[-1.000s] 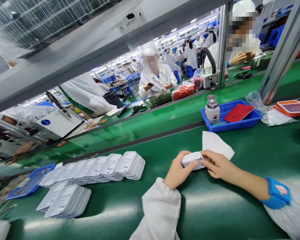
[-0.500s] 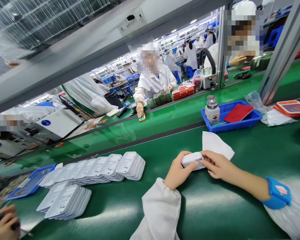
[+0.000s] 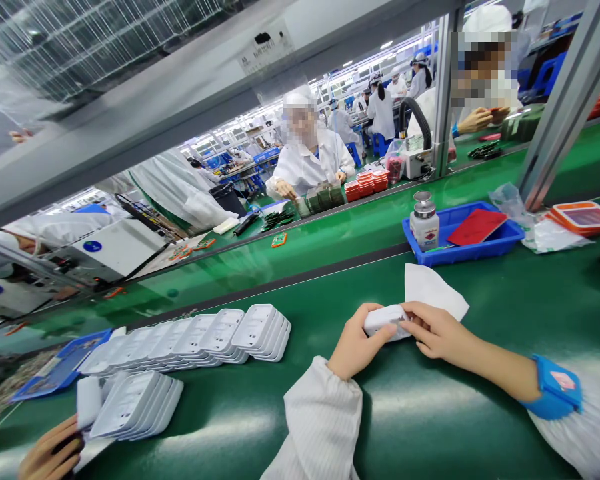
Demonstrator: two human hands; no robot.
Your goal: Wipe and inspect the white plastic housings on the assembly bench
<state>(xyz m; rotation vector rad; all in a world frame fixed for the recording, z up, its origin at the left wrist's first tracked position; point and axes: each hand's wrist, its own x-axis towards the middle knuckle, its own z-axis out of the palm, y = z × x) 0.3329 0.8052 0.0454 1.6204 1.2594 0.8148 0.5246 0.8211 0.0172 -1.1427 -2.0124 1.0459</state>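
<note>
A small white plastic housing (image 3: 383,318) sits between both my hands just above the green bench. My left hand (image 3: 356,343) grips its left end with thumb and fingers. My right hand (image 3: 437,329) holds its right end, fingertips on the top edge. A white wipe cloth (image 3: 433,287) lies on the bench right behind my hands. My right wrist wears a blue strap (image 3: 554,387).
Two fanned rows of white plastic housings (image 3: 190,337) lie at the left. A co-worker's hand (image 3: 53,455) holds a white part at the lower left. A blue tray (image 3: 490,247) with a red card and a dispenser bottle (image 3: 424,220) stands behind. Workers sit beyond the conveyor belt (image 3: 330,240).
My hands and the housing have stayed put. A co-worker's hand has come in at the lower left holding a white part. A worker across placed a small board on the far belt.
</note>
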